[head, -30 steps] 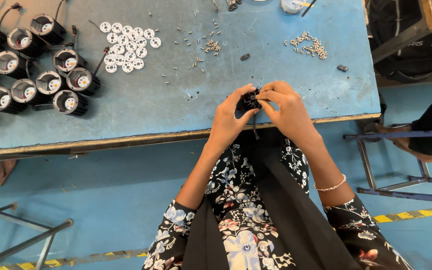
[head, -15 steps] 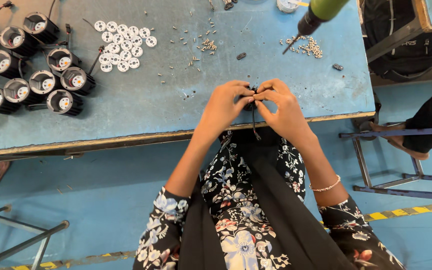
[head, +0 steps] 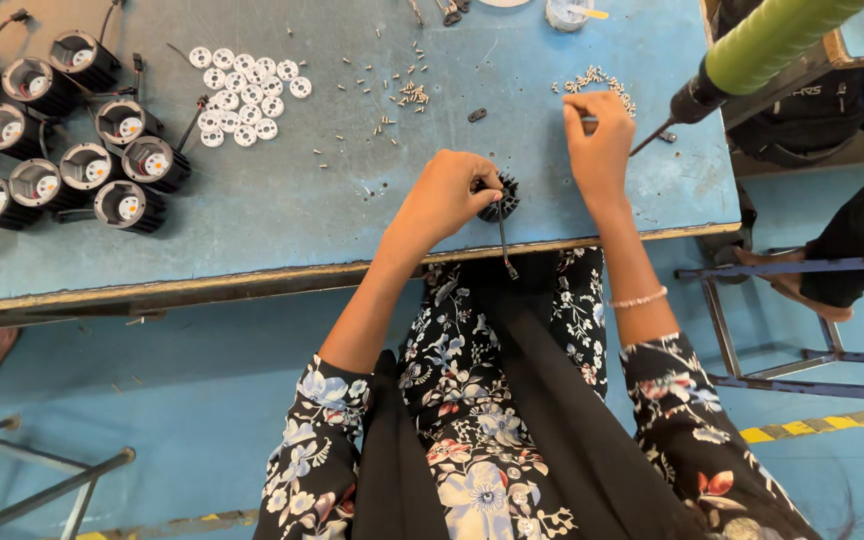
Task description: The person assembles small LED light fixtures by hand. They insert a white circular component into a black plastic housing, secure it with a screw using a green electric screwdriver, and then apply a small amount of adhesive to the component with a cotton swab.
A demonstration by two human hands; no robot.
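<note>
My left hand (head: pixel 449 195) grips a small black finned lamp housing (head: pixel 503 197) near the front edge of the blue table (head: pixel 282 230); a thin black wire (head: pixel 504 245) hangs from it over the edge. My right hand (head: pixel 600 140) is further back, fingers pinched over a pile of small metal screws (head: pixel 592 82); it seems to pinch one screw, but that is too small to be sure. A green-handled powered screwdriver (head: pixel 752 55) hangs just right of that hand, its bit pointing down at the table.
Several black round lamp housings (head: pixel 72 160) with wires stand at the table's left. A cluster of white round discs (head: pixel 247 95) and scattered screws (head: pixel 407 90) lie mid-table. A small white cup (head: pixel 567 12) sits at the back. A blue metal stool frame (head: pixel 802 320) stands at right.
Both hands held the black housing together at the table edge. Now my right hand has let go and reached back to the screw pile; the green screwdriver has come down into view.
</note>
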